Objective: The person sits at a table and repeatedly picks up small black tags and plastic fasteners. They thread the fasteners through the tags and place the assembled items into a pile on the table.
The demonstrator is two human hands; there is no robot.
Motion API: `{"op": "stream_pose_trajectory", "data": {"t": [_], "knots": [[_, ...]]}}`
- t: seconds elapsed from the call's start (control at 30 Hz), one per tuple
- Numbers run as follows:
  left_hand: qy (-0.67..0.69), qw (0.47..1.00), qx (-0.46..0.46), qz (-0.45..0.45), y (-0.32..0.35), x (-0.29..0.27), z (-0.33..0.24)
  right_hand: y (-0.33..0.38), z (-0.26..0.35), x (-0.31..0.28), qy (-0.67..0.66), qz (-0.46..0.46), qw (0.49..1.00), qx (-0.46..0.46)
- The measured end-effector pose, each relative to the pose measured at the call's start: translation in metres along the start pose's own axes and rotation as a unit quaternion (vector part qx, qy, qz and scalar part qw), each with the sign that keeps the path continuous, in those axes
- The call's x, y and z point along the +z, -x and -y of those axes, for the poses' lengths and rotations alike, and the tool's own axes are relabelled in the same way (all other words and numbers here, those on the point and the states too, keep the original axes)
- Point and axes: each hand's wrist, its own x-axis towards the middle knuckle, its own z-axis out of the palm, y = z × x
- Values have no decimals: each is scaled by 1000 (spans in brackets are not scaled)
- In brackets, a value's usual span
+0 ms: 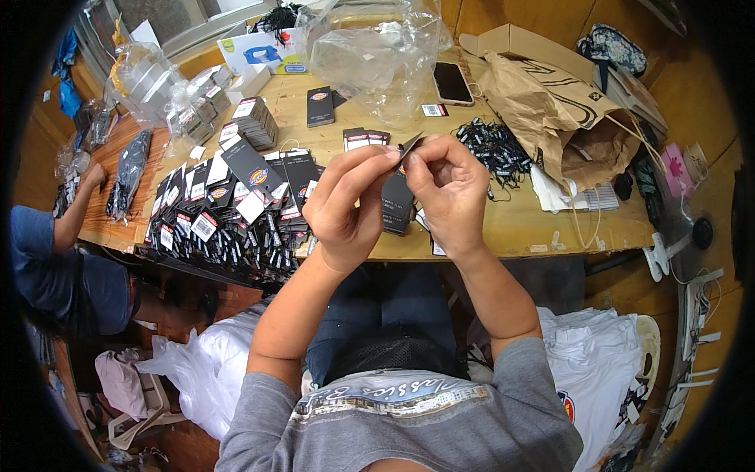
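L hand (346, 206) & R hand (450, 193) both pinch black hang tag (399, 200) above wooden table (519, 224).

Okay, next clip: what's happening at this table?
A person is holding a black hang tag up over the wooden table with both hands, the left hand and right hand pinching its top end together. A big heap of similar black tags lies to the left, a pile of black strings to the right. Another person's arm rests at the far left.

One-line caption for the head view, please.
Both hands, left hand and right hand, pinch a black cardboard hang tag above a wooden table beside a heap of black tags.
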Motion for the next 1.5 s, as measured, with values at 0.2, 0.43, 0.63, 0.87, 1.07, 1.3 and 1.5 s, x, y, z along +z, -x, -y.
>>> {"op": "stream_pose_trajectory", "data": {"t": [0.2, 0.43, 0.63, 0.87, 1.07, 1.3, 1.5], "knots": [[62, 977, -115, 169, -17, -7, -7, -9, -5, -12, 26, -21, 999, 12], [152, 940, -305, 20, -13, -8, -3, -4, -11, -12, 174, -20, 976, -132], [95, 967, -231, 45, -10, -10, -9, 0, -3, -6, 209, 4, 965, -161], [36, 981, -140, 133, -18, -13, -9, -1, -6, -4, 220, -39, 954, -201], [220, 911, -292, 192, -27, -29, 6, -4, 5, -8, 271, 25, 941, -202], [251, 889, -353, 149, -19, -19, 11, -6, 6, -10, 290, 56, 934, -201], [278, 870, -389, 121, -12, -10, 12, -10, 4, -15, 272, 88, 941, -179]]}}
